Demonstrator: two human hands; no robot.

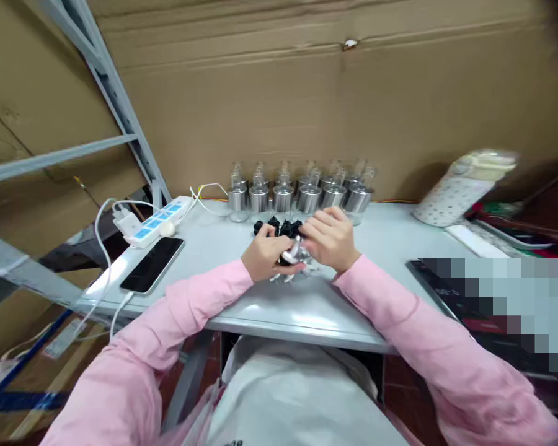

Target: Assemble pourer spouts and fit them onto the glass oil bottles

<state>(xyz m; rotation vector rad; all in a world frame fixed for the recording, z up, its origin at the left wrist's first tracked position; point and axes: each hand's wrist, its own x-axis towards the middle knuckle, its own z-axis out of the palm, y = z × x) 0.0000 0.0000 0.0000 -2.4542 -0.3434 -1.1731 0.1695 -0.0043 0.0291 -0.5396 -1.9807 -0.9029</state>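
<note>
At the centre of my view, the left hand (pixel 267 255) grips a silver part (pixel 296 251) between thumb and fingers; the right hand's (pixel 329 238) fingers curl against it. Just beyond lie black caps (pixel 286 228), then rows of bottles (pixel 283 198), contents unclear to me. Frame right, a flask (pixel 460 192) hides its inside.

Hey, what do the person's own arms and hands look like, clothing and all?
The left sleeve and right sleeve are long, pink and softly creased, with no print that I can make out. The left hand and right hand are ungloved.
</note>
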